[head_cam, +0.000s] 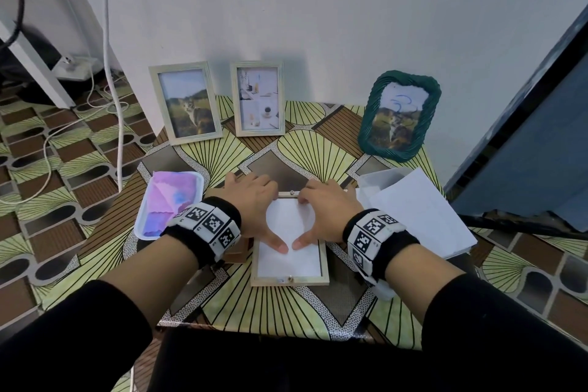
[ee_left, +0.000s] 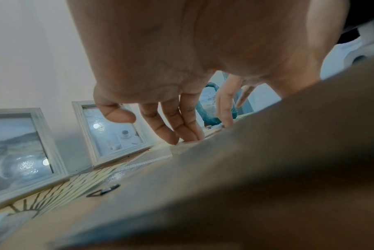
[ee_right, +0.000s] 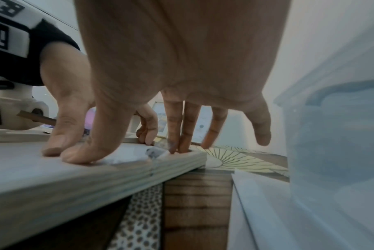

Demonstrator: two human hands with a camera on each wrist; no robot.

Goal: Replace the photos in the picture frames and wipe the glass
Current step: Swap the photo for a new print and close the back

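Both hands lie flat on the face-down frame (head_cam: 289, 242) at the table's near middle, fingers straight, gripping nothing. On the left hand (head_cam: 254, 204), the thumb presses the white sheet (head_cam: 288, 259) lying in the frame's back, while its fingers reach to the far rail. The right hand (head_cam: 324, 210) mirrors it: thumb on the sheet touching or nearly touching the left thumb, fingertips (ee_right: 175, 145) down at the far edge just beside the small turn clip (head_cam: 291, 192). The frame's long axis runs straight away from the person, so the far rail sits under the fingers and the near rail, with its own clip (head_cam: 290, 279), lies below both thumbs, equally near either hand. My judgement is that the sheet is being seated in the recess; the backing would go on next.

A brown board (head_cam: 237, 253), probably that backing, sits just left of the frame under the left wrist. Farther left is a tray (head_cam: 140, 226) with a pink-purple cloth (head_cam: 168, 200); to the right, loose papers (head_cam: 423, 216). Three frames stand against the wall: the cat frame (head_cam: 185, 102), the still-life frame (head_cam: 257, 98) and the green frame (head_cam: 399, 114).
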